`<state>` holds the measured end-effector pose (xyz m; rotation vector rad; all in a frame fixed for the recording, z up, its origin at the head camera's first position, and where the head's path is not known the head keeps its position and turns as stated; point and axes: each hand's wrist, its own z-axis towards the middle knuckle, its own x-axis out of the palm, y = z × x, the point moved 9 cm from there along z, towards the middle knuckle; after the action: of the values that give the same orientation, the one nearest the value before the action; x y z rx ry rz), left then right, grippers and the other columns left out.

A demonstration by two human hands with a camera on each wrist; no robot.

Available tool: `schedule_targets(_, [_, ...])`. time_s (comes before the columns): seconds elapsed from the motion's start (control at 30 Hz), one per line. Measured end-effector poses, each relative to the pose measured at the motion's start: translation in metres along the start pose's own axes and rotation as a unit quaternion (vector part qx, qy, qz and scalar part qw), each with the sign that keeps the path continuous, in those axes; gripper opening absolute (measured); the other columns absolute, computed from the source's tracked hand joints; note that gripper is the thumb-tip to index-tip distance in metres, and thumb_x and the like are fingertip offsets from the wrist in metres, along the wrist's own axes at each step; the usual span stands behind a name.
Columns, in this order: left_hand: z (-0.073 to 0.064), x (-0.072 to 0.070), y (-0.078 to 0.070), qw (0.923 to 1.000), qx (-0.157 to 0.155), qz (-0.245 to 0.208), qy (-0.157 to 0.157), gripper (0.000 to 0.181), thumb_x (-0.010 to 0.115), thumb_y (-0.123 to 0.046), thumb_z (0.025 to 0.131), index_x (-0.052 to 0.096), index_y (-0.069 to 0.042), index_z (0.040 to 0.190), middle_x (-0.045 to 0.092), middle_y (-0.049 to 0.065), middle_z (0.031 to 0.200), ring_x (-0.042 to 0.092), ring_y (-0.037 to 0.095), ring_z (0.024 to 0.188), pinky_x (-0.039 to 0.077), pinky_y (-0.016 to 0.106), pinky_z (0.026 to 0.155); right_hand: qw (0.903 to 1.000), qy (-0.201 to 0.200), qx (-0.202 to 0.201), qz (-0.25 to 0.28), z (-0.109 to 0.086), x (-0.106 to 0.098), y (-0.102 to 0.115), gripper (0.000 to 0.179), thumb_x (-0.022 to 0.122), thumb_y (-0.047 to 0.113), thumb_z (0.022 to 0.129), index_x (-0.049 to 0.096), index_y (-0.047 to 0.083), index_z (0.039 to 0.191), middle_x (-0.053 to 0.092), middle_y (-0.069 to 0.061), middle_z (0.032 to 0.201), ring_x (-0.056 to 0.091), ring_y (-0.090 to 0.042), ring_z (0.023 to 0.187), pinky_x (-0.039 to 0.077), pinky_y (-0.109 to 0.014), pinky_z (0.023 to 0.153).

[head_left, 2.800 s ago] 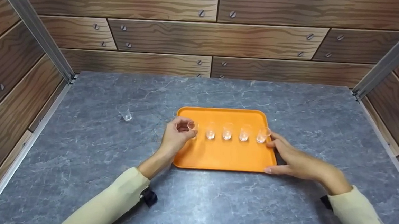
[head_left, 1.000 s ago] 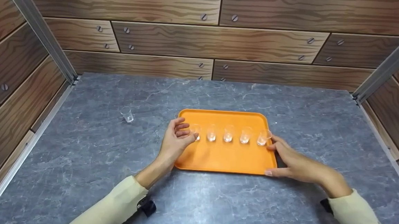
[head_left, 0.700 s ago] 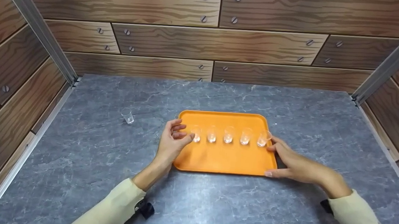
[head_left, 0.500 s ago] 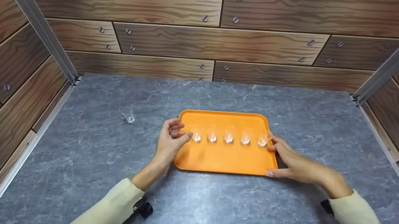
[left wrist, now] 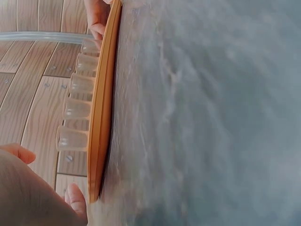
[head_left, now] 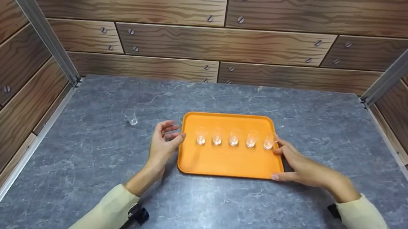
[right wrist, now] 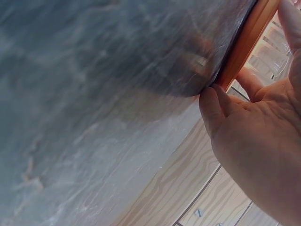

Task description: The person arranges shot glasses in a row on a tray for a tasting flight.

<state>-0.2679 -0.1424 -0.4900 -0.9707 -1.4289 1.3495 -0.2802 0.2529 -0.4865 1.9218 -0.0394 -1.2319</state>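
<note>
An orange tray (head_left: 231, 162) lies on the table with several small clear cups (head_left: 233, 139) standing upright across it in a row. My left hand (head_left: 161, 143) is just off the tray's left edge, fingers loosely bent and nothing between them; its thumb tip overlaps the rim in the head view. In the left wrist view, the nearest cup (left wrist: 73, 139) stands beyond the spread thumb and finger. My right hand (head_left: 294, 164) grips the tray's right edge, thumb at the near corner. One finger is over the rim, close to the rightmost cup (head_left: 269, 141), and other fingertips are low against the edge.
Another small clear cup (head_left: 131, 119) stands alone on the grey marbled table (head_left: 98, 164), left of the tray. Wood-patterned walls (head_left: 166, 39) and metal corner posts (head_left: 40, 32) bound the table at the back and sides.
My left hand has let go of the leftmost cup, leaving it standing in the row, and has drawn back left past the tray's edge. My right hand stays at the tray.
</note>
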Motion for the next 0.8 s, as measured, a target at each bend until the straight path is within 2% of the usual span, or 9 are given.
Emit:
schedule_targets(0.37, [0.0,-0.024,-0.004,0.9998,0.006,-0.006,-0.02,0.055,0.077,0.002,0.09,0.053,0.006,0.14,0.062,0.029,0.137,0.065,0.031,0.108,0.056,0.023,0.08,1.0,-0.004,-0.007,-0.003,0.0,0.0,0.0,0.073,0.082,0.043,0.1,0.048,-0.003,0.145,0.004,-0.029,0.177,0.01,-0.056,0.16,0.014,-0.073,0.125])
schedule_targets(0.63, [0.001,-0.047,-0.003,0.9986,-0.007,-0.005,-0.053,0.053,0.077,0.002,0.092,0.053,0.005,0.139,0.062,0.025,0.133,0.063,0.026,0.104,0.055,0.022,0.079,1.0,-0.003,-0.005,0.007,0.0,-0.001,0.001,0.073,0.082,0.042,0.1,0.047,-0.002,0.147,0.004,-0.027,0.178,0.008,-0.055,0.16,0.013,-0.074,0.125])
schedule_targets(0.8, [0.003,-0.061,-0.005,0.9964,0.004,-0.003,-0.084,0.052,0.076,0.003,0.09,0.053,0.007,0.137,0.061,0.024,0.129,0.063,0.026,0.103,0.057,0.021,0.079,1.0,-0.001,-0.001,0.006,0.0,0.0,0.001,0.073,0.082,0.042,0.1,0.047,-0.002,0.147,0.004,-0.028,0.177,0.008,-0.056,0.16,0.012,-0.074,0.124])
